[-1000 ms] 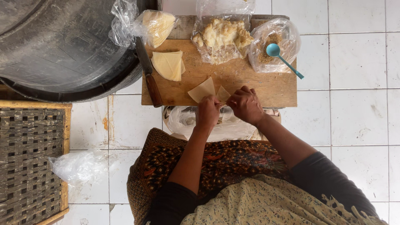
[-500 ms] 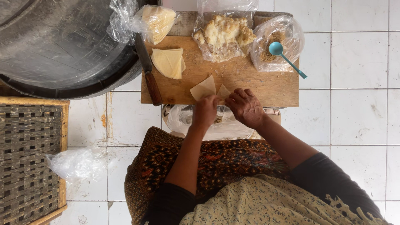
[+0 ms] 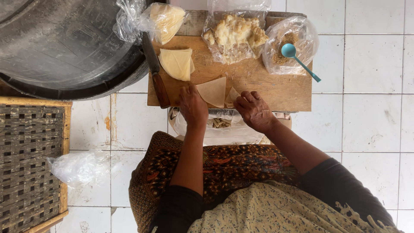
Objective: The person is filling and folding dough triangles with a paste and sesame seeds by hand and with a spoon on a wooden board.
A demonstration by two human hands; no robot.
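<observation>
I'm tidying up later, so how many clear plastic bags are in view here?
5: three along the cutting board's far edge, holding wrappers, pale filling and a blue spoon; one under the near edge; one crumpled on the floor. Others may be hidden.

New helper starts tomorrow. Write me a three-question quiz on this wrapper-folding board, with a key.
1. True or false: the blue spoon lies flat on the bare wooden board.
2. Which hand touches the single flat wrapper? A) left hand B) right hand C) neither
3. Fill in: the knife lies along the board's ____ edge, beside the stack of wrappers.

Key:
1. False; its bowl sits in the clear bag of filling, and only the handle reaches out over the board.
2. A; its fingers rest at the sheet's left edge, while the right hand is at a smaller folded piece.
3. Left.
</observation>
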